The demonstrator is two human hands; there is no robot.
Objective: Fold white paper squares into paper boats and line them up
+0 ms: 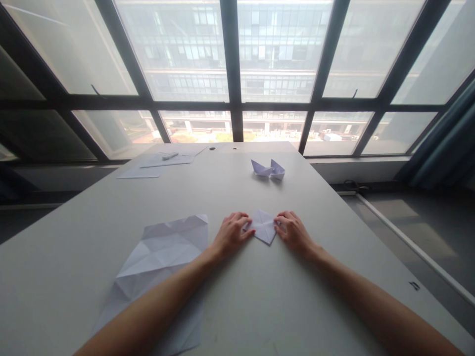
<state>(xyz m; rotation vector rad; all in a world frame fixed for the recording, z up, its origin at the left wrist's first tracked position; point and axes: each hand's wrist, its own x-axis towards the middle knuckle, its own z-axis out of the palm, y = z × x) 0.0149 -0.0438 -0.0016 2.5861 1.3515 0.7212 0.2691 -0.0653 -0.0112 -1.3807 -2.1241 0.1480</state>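
Observation:
A small folded square of white paper (263, 225) lies on the table between my hands, one corner pointing toward me and creases crossing at its middle. My left hand (233, 230) has its thumb and fingers closed on the left corner. At the right corner, my right hand (291, 227) pinches the paper in the same way. Beyond them stands a folded paper boat (267, 169) with two raised points. Left of my left forearm lies a large creased sheet of paper (163, 247), partly covered by that arm.
Several flat paper sheets (148, 172) lie at the far left of the white table (315, 306), with a small white object (170, 155) on top. A small dark item (414, 286) sits near the right edge. Framed windows rise behind the table.

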